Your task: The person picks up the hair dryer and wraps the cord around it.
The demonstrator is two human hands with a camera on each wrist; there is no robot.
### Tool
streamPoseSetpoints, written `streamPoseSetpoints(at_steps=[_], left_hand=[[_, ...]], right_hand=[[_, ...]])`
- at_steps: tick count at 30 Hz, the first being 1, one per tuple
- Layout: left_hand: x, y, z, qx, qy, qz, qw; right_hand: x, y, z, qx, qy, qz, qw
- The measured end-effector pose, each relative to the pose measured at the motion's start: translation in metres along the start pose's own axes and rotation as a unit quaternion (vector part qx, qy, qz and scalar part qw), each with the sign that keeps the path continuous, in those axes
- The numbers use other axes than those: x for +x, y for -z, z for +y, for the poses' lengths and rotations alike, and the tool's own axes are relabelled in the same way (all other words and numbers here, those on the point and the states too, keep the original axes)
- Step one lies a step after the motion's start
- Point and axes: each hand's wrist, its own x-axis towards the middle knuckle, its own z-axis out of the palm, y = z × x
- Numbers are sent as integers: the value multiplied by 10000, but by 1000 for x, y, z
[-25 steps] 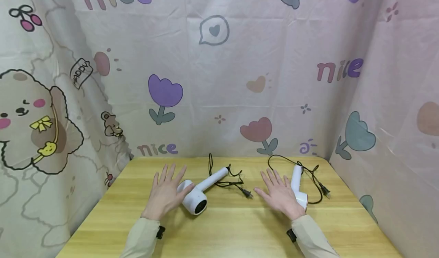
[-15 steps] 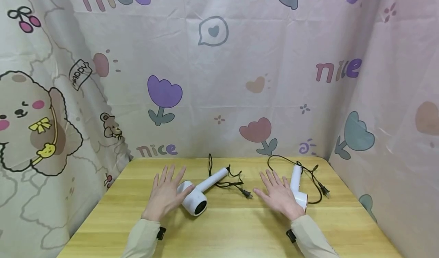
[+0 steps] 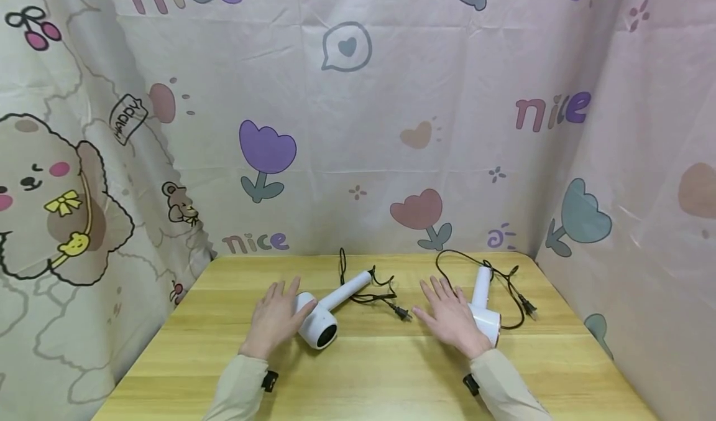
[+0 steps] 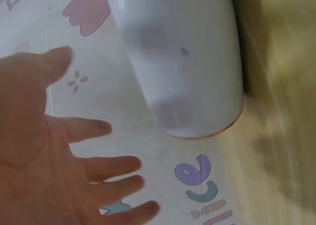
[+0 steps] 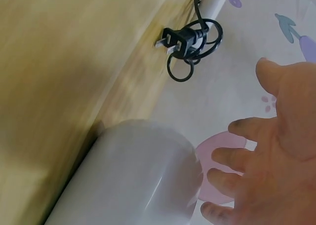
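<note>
Lying just beside the left grip (image 3: 275,319): a hair dryer (image 3: 316,323).

Diffuse light, soft shadows, wrist views soft-focused

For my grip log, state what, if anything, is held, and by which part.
Nothing: the left hand and right hand, fingers extended, grip neither the left hair dryer nor the right hair dryer.

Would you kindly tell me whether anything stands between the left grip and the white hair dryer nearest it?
Nothing visible does: the left grip is close beside that hair dryer, whose plug lies beyond.
</note>
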Motion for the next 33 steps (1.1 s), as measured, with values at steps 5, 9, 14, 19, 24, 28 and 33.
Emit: streamPoseSetpoints(at_steps=[5,9,14,19,24,28,33], left_hand=[[-3,-8,0,-150,229,-104,9996],[-2,-17,0,-332,476,-252,9980],[3,-28,-1,-373,804,-329,9955],[7,-36,1,-445,1186,-429,9910],[12,-37,3,-507,1507,-555,9857],[15,-37,2,-593,1714,-675,9811],[19,-38,1,-865,1819,-857,9758]], right_hand=[[1,-6,-5,141,39,22,9999],[2,-10,-10,324,73,-49,9994],[2,-13,-18,472,239,-50,9986],[1,-15,-24,544,312,-38,9980],[2,-18,-27,599,443,-217,9970],[5,-21,-29,677,421,-310,9963],[9,-24,-32,913,411,-466,9939]])
